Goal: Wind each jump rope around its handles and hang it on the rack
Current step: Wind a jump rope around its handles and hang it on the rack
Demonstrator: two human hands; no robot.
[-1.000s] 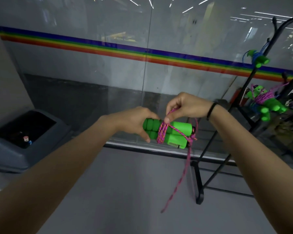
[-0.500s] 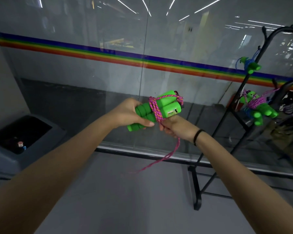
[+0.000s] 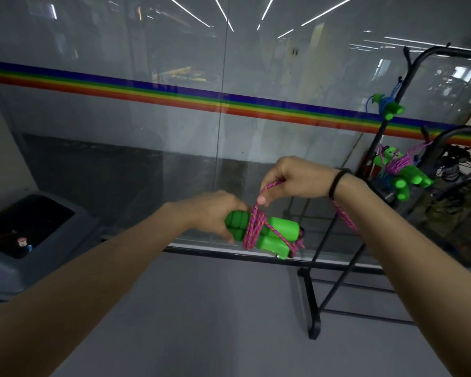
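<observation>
Handles (image 3: pixel 280 232) back level within curled left fingers (image 3: pixel 226 235), rope (image 3: pixel 252 229) between pinched right fingers (image 3: pixel 263 198) (small bottle (image 3: pixel 22 242) in bin (image 3: pixel 6 268)).

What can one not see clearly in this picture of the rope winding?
Head view only:
- Left ends of the handles: covered by the left hand.
- Free end of the rope: it runs behind the right forearm, below the right hand; how much is left is hidden.
- Rack: its right part is cut off by the frame edge.
- Small object in the bin: too small and dark to identify.
</observation>
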